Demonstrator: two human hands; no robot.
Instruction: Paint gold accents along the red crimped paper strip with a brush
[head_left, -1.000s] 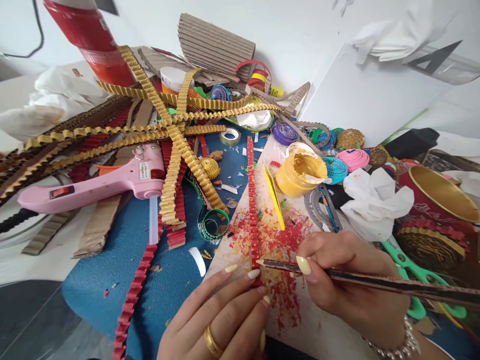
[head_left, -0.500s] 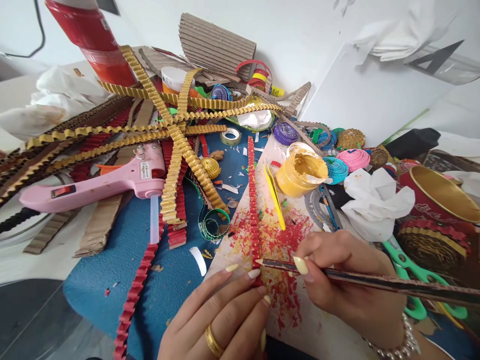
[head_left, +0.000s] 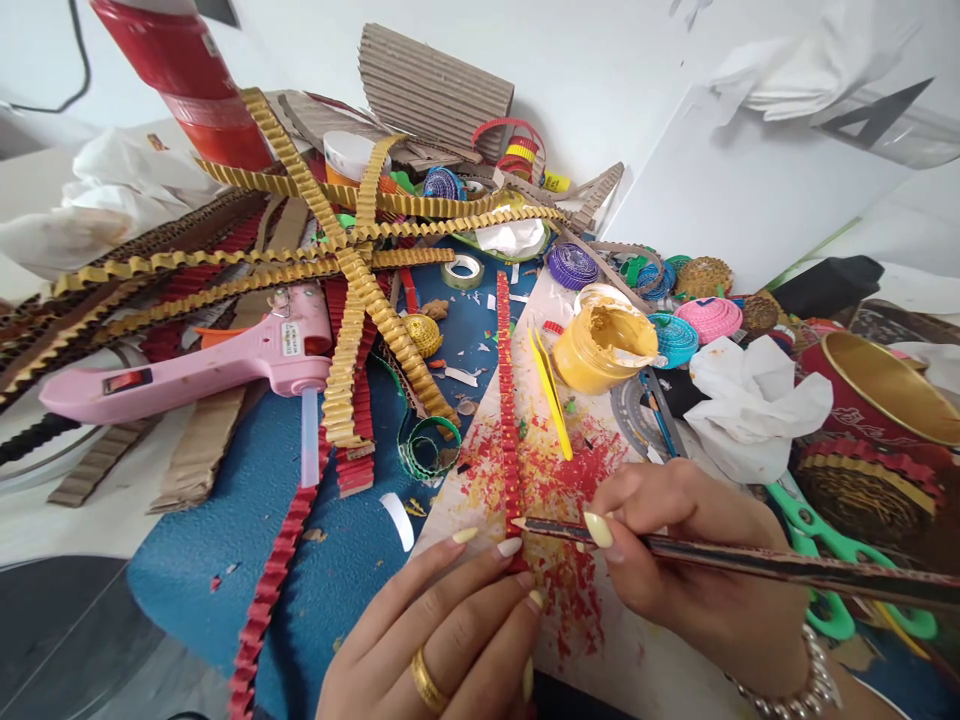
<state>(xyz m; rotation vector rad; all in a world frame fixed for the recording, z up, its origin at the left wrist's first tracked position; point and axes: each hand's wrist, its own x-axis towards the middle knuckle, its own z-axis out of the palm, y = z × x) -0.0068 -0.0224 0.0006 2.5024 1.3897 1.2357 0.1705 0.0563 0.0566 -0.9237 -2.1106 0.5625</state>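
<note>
A narrow red corrugated paper strip (head_left: 508, 430) with small yellow dots lies lengthwise on the paint-spattered board (head_left: 480, 440). My left hand (head_left: 442, 630) grips its near end, pressing it down with the fingertips; the part below the fingers is hidden. In my right hand (head_left: 690, 570) is a dark, worn pencil (head_left: 720, 558), pinched near its point. The pale tip touches the strip just above my left fingertips. Beyond my right hand stands an open jar of yellow-gold paint (head_left: 606, 345), with yellow tweezers (head_left: 550, 395) lying to its left.
A pink glue gun (head_left: 210, 365) and gold corrugated strips (head_left: 375, 310) crowd the left side over a blue mat (head_left: 202, 540). Crumpled tissue (head_left: 754, 410), green scissors (head_left: 817, 530) and a red tin (head_left: 885, 390) are at the right. Coiled paper discs (head_left: 709, 320) sit behind.
</note>
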